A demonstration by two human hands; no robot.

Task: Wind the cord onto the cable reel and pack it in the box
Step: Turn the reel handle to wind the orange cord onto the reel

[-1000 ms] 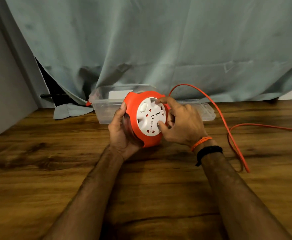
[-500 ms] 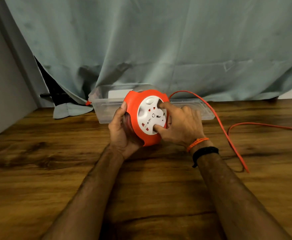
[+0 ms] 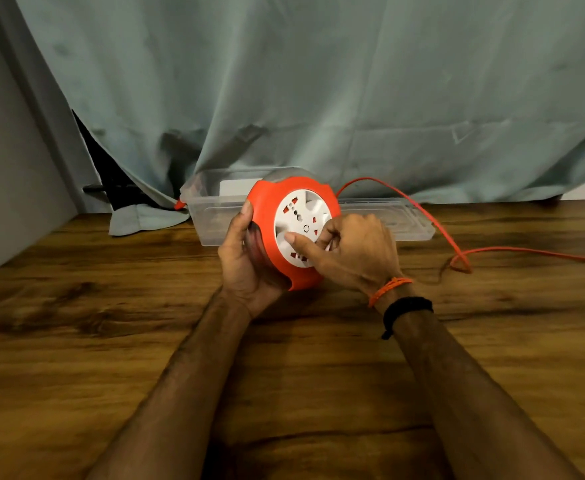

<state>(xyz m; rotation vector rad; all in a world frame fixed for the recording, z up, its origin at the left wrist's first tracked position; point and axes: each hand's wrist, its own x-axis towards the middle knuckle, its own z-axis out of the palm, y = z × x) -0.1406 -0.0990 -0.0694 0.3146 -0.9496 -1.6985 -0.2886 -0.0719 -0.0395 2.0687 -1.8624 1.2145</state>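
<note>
Rotation of the white socket face is evident against the earlier frames: its sockets sit at new positions, and the loose run of thin orange cord point(image 3: 433, 223) on the right lies lower and closer, its loop drawn nearer the reel.

Left hand point(image 3: 246, 261) grips the round orange plastic cable reel with white socket face point(image 3: 284, 233) by its left rim, thumb over the front edge, fingers wrapped behind; the reel stands on edge on the brown wood-grain table point(image 3: 111, 358), its axle pointing toward the camera and slightly right.

Right hand point(image 3: 353, 251) lies against the face with fingers curled, the forefinger pressed into a recess on the disc's left side. Whether it pinches anything there cannot be told.

Cord leaves the reel at its upper right and trails off to the right, so winding falls to the right hand, which is nearer.

Directly behind the reel sits the clear plastic rectangular box point(image 3: 211, 220), open, before a grey-green curtain point(image 3: 319, 98). Judgement: winding unfinished; packing not begun.
</note>
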